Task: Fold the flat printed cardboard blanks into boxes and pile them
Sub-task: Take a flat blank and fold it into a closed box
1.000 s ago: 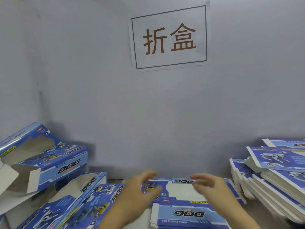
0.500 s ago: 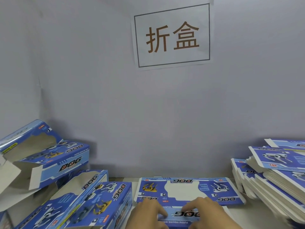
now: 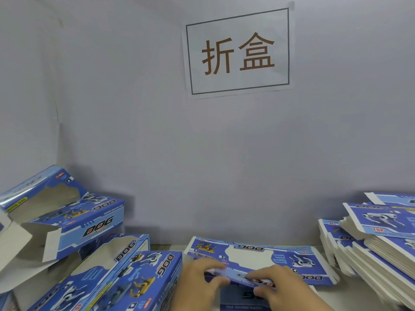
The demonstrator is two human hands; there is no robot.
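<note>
A blue printed cardboard blank (image 3: 251,254) marked DOG lies on the white table in front of me, with a white cut-out window in its middle. My left hand (image 3: 199,281) and my right hand (image 3: 276,286) grip its near panel side by side, fingers curled over the lifted edge. The panel is tilted up off the table along its fold. Several folded blue boxes (image 3: 139,279) lie piled at the left, some with open flaps.
A tall stack of flat blanks (image 3: 370,243) fills the right side of the table. A grey wall stands close behind, with a paper sign (image 3: 238,52) taped on it. A bare strip of white table (image 3: 323,297) shows near my right hand.
Both hands drew back from the far part of the blank to its near panel, took hold of its edge, and the panel has risen off the table.
</note>
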